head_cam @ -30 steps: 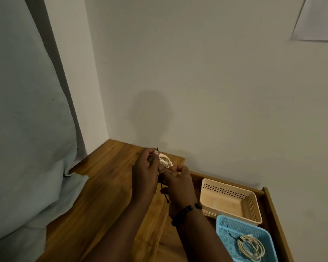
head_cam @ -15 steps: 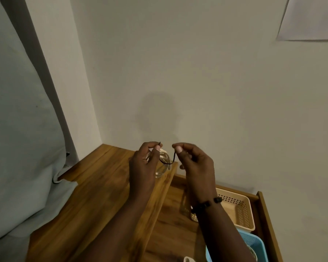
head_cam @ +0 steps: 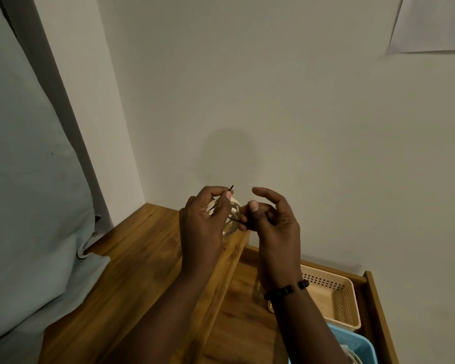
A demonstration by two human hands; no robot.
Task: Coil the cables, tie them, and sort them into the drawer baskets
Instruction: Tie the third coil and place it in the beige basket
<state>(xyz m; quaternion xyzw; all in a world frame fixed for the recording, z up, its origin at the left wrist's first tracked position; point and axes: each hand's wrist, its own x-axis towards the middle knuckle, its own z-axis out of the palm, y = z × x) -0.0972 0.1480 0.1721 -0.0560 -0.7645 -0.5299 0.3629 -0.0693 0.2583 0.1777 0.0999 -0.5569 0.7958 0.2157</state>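
Backdrop: plain pale wall beyond both hands, meeting a second wall at a corner up and left of them; faint shadow on the wall just above the hands.
Surface: wooden top (head_cam: 132,261) below and left of the left hand; open wooden drawer (head_cam: 376,311) below and right of the right hand.
Left hand (head_cam: 208,219): raised over the wooden top's edge, fingers curled round a white coiled cable (head_cam: 233,219); thumb and forefinger pinching 1 end of a thin black tie (head_cam: 231,189), tip sticking up past the fingertips.
White coiled cable: held in the left hand, loops showing between the 2 hands, mostly hidden behind the left fingers.
Black tie: other stretch runs across the gap toward the right hand, low against the coil.
Right hand (head_cam: 271,219): just right of the left hand, thumb and a curled finger pinching the tie's other end; forefinger lifted and arched above, touching nothing.
Wrist: dark beaded bracelet (head_cam: 286,290) on the right wrist.
Beige basket (head_cam: 339,298): in the drawer, below the right hand, partly behind the right forearm.
Blue basket (head_cam: 352,345): nearer the person than the beige 1, touching its near side; a pale cable coil (head_cam: 351,357) just visible inside at the frame's bottom edge.
Cloth: grey-blue fabric (head_cam: 32,179) well left of the left hand, lower folds lying on the wooden top.
Paper: white sheet (head_cam: 431,24) on the wall, high above and right of the right hand.
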